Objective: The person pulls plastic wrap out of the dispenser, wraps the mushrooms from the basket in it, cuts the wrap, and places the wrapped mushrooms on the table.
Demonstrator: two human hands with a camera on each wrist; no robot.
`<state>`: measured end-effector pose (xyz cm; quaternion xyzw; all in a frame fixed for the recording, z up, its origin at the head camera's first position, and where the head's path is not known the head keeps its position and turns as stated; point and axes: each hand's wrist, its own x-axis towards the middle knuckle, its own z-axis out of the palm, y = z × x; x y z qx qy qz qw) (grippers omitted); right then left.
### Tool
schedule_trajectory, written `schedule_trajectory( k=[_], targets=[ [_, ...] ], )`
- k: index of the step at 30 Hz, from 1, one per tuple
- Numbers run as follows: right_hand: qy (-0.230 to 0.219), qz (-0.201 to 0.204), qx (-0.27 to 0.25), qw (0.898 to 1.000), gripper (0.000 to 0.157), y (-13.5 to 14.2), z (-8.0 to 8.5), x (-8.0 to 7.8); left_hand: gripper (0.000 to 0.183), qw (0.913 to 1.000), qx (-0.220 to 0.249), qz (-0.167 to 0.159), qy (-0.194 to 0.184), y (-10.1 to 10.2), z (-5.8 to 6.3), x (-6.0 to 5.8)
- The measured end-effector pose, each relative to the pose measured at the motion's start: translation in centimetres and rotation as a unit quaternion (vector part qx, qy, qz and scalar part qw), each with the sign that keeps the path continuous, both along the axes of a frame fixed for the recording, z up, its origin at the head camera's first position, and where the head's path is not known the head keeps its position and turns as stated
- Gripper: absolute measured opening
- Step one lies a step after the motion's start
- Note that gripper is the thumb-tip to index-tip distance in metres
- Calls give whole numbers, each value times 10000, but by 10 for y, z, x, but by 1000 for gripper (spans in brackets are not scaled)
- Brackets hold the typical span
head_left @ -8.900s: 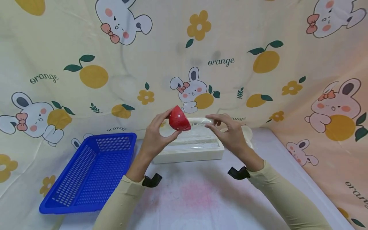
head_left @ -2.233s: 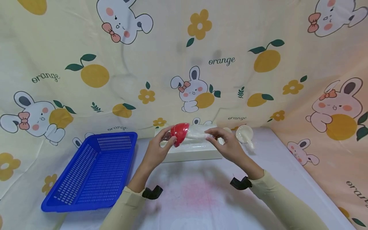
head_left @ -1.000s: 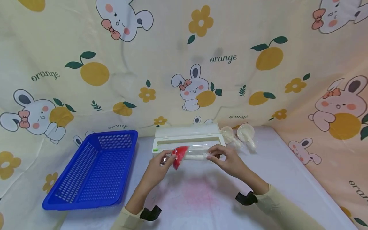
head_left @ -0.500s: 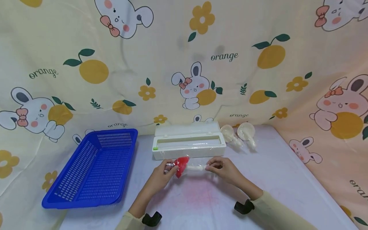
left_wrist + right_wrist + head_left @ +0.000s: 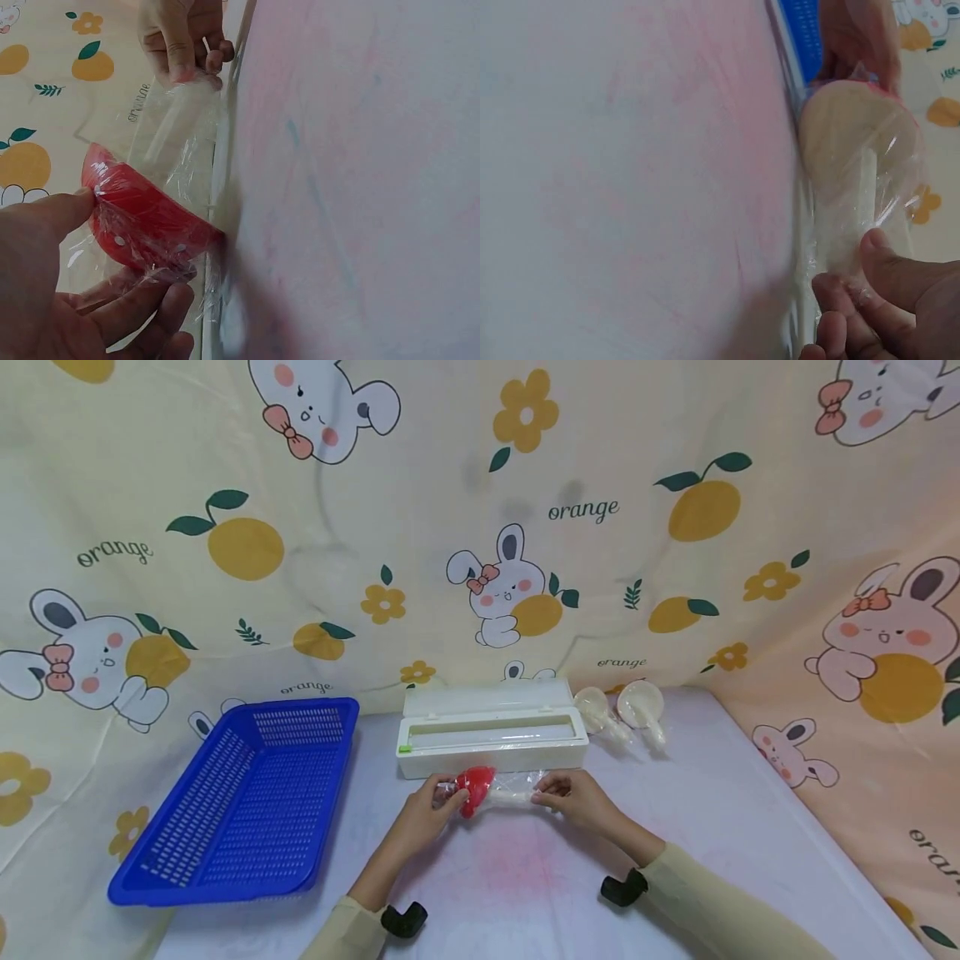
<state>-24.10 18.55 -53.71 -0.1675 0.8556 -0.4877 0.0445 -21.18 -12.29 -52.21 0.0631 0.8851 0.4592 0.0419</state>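
A red toy mushroom [image 5: 476,791] with white dots and a pale stem lies sideways between my hands, wrapped in clear plastic film [image 5: 180,142]. My left hand [image 5: 424,814] grips it at the red cap, thumb on one side and fingers on the other. My right hand [image 5: 576,797] pinches the film at the stem end. In the right wrist view the cap's round beige underside [image 5: 851,124] shows through the film. Just behind them stands a white cling film dispenser [image 5: 491,758], its lid [image 5: 487,697] raised at the back.
Two cream, round-headed pieces with short handles in clear wrap, one left [image 5: 595,708] and one right [image 5: 642,703], lie right of the dispenser. A blue plastic basket [image 5: 300,793] stands at the left. A patterned cloth [image 5: 420,543] hangs behind the white-covered table [image 5: 675,810].
Both hands have brought the red mushroom down from above the dispenser to just before it. Over the last half second it has shifted slightly back toward the dispenser. Film now covers the mushroom.
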Motion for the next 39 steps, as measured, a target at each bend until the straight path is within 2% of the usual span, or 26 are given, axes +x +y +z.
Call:
schedule_trajectory(
  k=[10,18,24,31,39],
  targets=[
    [122,-320,521,9981,10,-7,-4,-10,53,9999,45,158,42,7,-4,-9],
    [210,-319,695,9969,14,-9,-4,-14,52,9997,135,181,-118,5,-5,-11],
    [175,-287,640,9974,19,-6,-3,-12,56,9997,148,190,-47,3,-4,-9],
    [125,-321,661,9972,22,-5,7,-7,57,9996,152,201,147,-1,-1,-6],
    [276,-275,782,9962,21,-5,13,-5,46,9985,135,316,431,-11,3,-4]
  ],
)
